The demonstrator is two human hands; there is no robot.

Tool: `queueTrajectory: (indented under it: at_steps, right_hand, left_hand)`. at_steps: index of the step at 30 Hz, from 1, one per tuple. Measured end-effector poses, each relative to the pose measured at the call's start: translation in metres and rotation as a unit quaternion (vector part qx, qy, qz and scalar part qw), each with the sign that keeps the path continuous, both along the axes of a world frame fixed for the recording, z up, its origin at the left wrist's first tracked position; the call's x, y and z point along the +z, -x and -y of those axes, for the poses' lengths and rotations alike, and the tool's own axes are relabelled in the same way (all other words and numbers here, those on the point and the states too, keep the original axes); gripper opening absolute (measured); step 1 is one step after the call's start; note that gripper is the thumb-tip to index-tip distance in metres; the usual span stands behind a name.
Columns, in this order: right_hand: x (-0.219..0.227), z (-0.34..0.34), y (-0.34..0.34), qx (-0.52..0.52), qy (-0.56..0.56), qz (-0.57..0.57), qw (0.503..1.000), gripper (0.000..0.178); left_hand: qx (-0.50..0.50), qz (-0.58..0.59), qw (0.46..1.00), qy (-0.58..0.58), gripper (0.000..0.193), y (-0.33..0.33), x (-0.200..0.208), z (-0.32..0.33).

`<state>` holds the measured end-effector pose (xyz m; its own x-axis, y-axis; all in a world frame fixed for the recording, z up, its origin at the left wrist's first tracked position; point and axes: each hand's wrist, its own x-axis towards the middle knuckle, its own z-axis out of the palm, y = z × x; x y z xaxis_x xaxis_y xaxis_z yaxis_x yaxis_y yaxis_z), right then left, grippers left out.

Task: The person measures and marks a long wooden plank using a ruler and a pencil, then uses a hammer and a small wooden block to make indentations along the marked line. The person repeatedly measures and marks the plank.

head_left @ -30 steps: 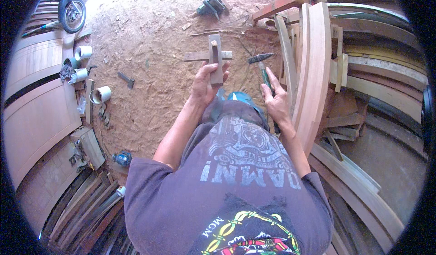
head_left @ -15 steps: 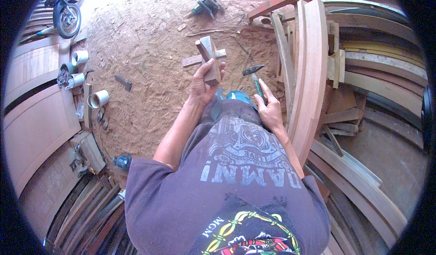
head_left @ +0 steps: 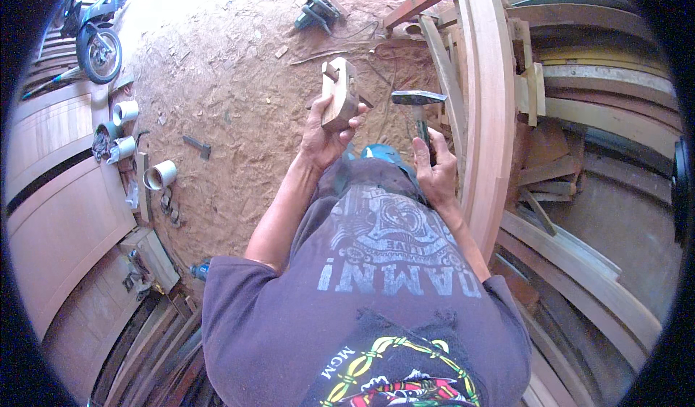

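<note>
Head view, looking down on a person at work with both hands above a floor (head_left: 239,110) strewn with shavings. The left hand (head_left: 322,143) is clamped on the lower part of a wooden block (head_left: 340,103), thumb on one side and fingers on the other. The block is raised clear of the floor and tilted; a short wooden peg (head_left: 330,72) projects at its upper end, and a dark crosspiece end shows at its right side. The right hand (head_left: 436,171) is closed about the handle of a hammer (head_left: 421,114), whose metal head lies crosswise above the fist. Hammer and block are near each other but apart.

On the floor, toward its far edge, lies a power tool (head_left: 315,12) with a cord. Toward its left edge lie a dark T-shaped tool (head_left: 197,146) and a pale pot (head_left: 160,174) tipped on its side, with further white containers (head_left: 125,111) beyond. A motorcycle (head_left: 100,52) stands at the far left corner. Along the right edge runs a long pale beam (head_left: 492,110), just beside the right hand; boards (head_left: 601,85) are stacked beyond it. Wooden panels (head_left: 69,215) line the left edge.
</note>
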<state>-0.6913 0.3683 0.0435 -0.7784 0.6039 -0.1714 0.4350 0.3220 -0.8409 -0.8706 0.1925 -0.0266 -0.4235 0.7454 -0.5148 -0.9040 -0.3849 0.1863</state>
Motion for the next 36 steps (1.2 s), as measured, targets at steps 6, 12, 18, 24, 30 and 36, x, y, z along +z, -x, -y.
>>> queueTrajectory:
  at_steps: [6,12,18,24,30,36]
  right_hand:
    - [0.021,0.000,0.013,-0.018,-0.127,-0.131,0.983,0.044]
    - [-0.004,0.003,0.016,0.087,-0.099,0.004,0.991,0.048]
    - [-0.004,-0.008,0.020,-0.095,0.102,0.007,0.990,0.027]
    - [-0.005,-0.014,0.065,-0.040,0.036,-0.039,0.998,0.026]
    - [-0.001,-0.020,0.073,-0.047,0.214,-0.075,0.973,0.026]
    - [0.009,-0.010,0.081,-0.029,0.131,-0.031,0.990,0.030]
  left_hand:
    - [-0.023,0.100,0.995,-0.001,0.056,-0.001,0.003,-0.001]
    - [-0.062,-0.005,0.995,-0.078,0.052,0.001,0.011,0.004]
    - [-0.146,-0.216,0.956,0.135,0.051,-0.006,0.013,-0.007]
    - [-0.177,-0.531,0.776,0.292,0.057,-0.033,0.029,-0.025]
    - [-0.200,-0.338,0.910,0.133,0.051,-0.021,0.037,-0.020]
    - [-0.124,-0.144,0.981,0.041,0.047,-0.012,0.019,-0.019]
